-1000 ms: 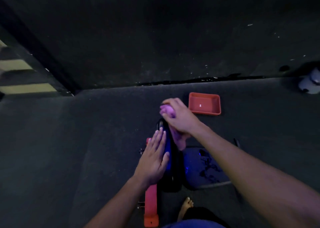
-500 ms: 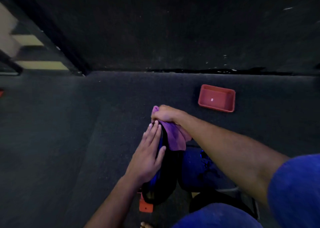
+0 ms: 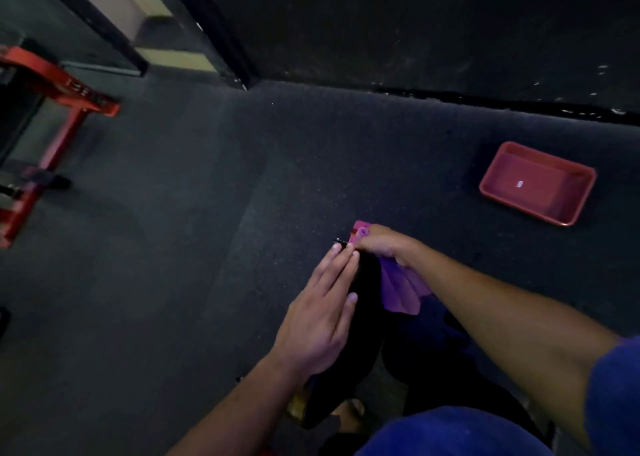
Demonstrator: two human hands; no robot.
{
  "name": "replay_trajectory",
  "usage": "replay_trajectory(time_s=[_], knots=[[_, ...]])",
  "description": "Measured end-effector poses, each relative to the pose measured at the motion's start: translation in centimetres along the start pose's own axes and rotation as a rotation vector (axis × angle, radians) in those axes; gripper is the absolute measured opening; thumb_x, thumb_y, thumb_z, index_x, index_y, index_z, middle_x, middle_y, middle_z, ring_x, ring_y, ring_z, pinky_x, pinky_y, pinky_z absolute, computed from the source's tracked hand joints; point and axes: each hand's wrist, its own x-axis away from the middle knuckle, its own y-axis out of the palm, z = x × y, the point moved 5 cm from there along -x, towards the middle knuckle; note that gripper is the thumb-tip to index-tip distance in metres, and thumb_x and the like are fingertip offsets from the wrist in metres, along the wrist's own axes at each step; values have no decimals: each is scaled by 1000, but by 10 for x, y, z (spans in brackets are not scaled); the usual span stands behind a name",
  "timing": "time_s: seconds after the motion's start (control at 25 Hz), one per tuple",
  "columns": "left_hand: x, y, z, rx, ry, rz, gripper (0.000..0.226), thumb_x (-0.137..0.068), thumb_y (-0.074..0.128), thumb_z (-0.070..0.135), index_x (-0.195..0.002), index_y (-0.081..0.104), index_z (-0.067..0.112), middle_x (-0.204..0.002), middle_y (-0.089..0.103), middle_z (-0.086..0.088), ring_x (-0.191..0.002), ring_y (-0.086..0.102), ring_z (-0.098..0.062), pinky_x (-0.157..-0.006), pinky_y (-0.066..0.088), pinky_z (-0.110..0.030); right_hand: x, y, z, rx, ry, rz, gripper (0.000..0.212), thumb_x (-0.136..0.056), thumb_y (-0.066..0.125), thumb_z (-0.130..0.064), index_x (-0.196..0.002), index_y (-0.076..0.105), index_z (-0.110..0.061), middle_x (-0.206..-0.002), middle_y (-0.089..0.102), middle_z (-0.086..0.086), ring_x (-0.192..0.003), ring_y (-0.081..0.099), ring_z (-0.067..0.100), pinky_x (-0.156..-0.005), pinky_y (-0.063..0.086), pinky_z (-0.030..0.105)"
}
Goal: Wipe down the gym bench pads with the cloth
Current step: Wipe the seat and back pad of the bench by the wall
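Note:
The black bench pad (image 3: pixel 363 320) runs away from me at the lower middle of the head view, dark and hard to make out. My left hand (image 3: pixel 322 317) lies flat on its left side with straight fingers. My right hand (image 3: pixel 381 242) grips a purple cloth (image 3: pixel 401 291) at the pad's far end, and the loose part of the cloth hangs over the pad's right side. A second dark pad (image 3: pixel 433 351) lies to the right, mostly hidden under my right forearm.
A red plastic tray (image 3: pixel 538 183) sits on the dark floor at the right. A red metal frame (image 3: pixel 52 109) of gym equipment stands at the far left. A dark wall runs along the back. My bare foot (image 3: pixel 349 412) shows below the pad.
My right hand with the cloth has moved to the far tip of the pad. My head has turned left, bringing the red frame into view. My left hand stays flat on the pad.

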Motion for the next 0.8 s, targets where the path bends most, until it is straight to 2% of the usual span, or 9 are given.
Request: replay_trajectory(time_s=[0.08, 0.24, 0.32, 0.4, 0.48, 0.6, 0.64, 0.72, 0.8], knots=[[-2, -1, 2, 19, 17, 2, 54, -112, 34, 29, -162, 31, 8, -173, 22, 1, -161, 12, -15, -129, 14, -27, 15, -5, -22, -40, -230, -17, 12, -81, 68, -18, -90, 75, -16, -86, 74, 3, -84, 65, 14, -79, 49, 27], [0, -1, 5, 38, 26, 0, 54, -111, 36, 23, -162, 31, 6, -173, 21, -1, -161, 13, -18, -129, 15, -31, 49, -7, -37, 60, -454, 14, 13, -93, 65, -16, -93, 74, -25, -94, 77, -8, -92, 70, 5, -84, 50, 19], [-1, -2, 4, 30, 34, 5, 54, -111, 37, 23, -162, 31, 6, -173, 21, -1, -161, 14, -20, -129, 16, -30, 34, -10, -15, 48, -419, 49, 11, -94, 66, -14, -94, 75, -22, -91, 76, -6, -90, 69, 8, -81, 50, 21], [-1, -1, 5, 15, 31, -1, 54, -111, 36, 24, -162, 30, 6, -173, 20, -1, -161, 14, -19, -129, 17, -31, 7, -12, 18, 110, -257, 45, 10, -93, 66, -15, -97, 74, -12, -82, 72, -8, -80, 66, 8, -78, 50, 24], [0, -2, 6, 10, 28, -1, 54, -111, 36, 24, -162, 30, 6, -173, 20, 0, -161, 14, -19, -129, 17, -31, -9, -12, 33, 118, -150, 32, 13, -88, 68, -18, -93, 72, -6, -77, 69, -7, -74, 61, 8, -81, 52, 31], [0, -2, 5, 25, 33, 8, 54, -111, 36, 24, -162, 31, 7, -173, 21, 1, -161, 15, -19, -129, 17, -29, -1, -13, 24, 94, -230, 28, 8, -91, 66, -12, -91, 73, -15, -76, 71, -14, -73, 63, -3, -70, 47, 12], [0, -2, 4, 29, 33, 15, 54, -111, 37, 24, -162, 31, 7, -173, 22, 1, -161, 15, -19, -129, 17, -29, 4, -14, 22, 82, -276, 54, 10, -93, 66, -13, -92, 74, -19, -80, 73, -15, -77, 64, -7, -72, 46, 10], [-1, -3, 3, 29, 33, 22, 53, -111, 37, 24, -161, 33, 6, -173, 23, 0, -161, 16, -19, -129, 17, -28, 13, -14, 23, 54, -350, 79, 12, -94, 66, -18, -91, 74, -26, -90, 75, -15, -88, 66, -4, -85, 49, 19], [-1, -3, 5, 38, 44, 30, 53, -111, 38, 23, -160, 34, 5, -172, 25, -1, -161, 16, -19, -129, 17, -28, 7, -18, 22, 102, -361, 12, 10, -93, 67, -22, -90, 74, -28, -93, 75, -14, -91, 67, 2, -91, 52, 33]])
